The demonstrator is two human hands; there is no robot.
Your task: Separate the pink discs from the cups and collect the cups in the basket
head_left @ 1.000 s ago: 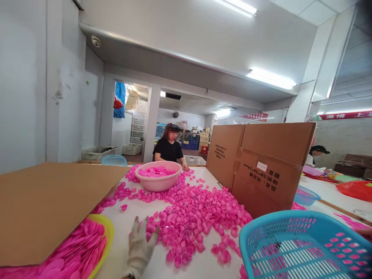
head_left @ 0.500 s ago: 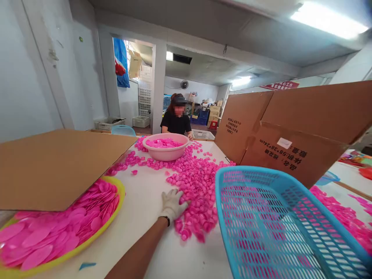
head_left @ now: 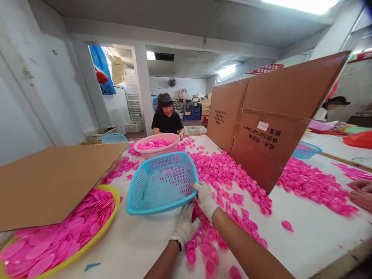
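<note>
My right hand [head_left: 205,199], in a white glove, is closed on the right rim of a blue plastic basket [head_left: 162,211]. The basket tilts above the white table, and no load shows inside it. Just below its near right corner, my gloved left hand [head_left: 185,225] rests among small pink plastic cups [head_left: 216,168]. Its thumb stands apart from the fingers, whose tips are partly hidden beside the basket and cups. Loose pink cups lie around both hands and spread across the table.
At left, a yellow-rimmed basket [head_left: 114,207] holds pink discs under a cardboard sheet [head_left: 58,178]. A pink basin [head_left: 171,141] stands before a person in black [head_left: 167,120]. An upright cardboard box [head_left: 255,151] borders the pile. Another person's hand [head_left: 362,193] is at far right.
The blue basket has moved from the right to the middle of the table, with my right hand now visible on it. My left hand is lower and nearer, and the view has turned right.
</note>
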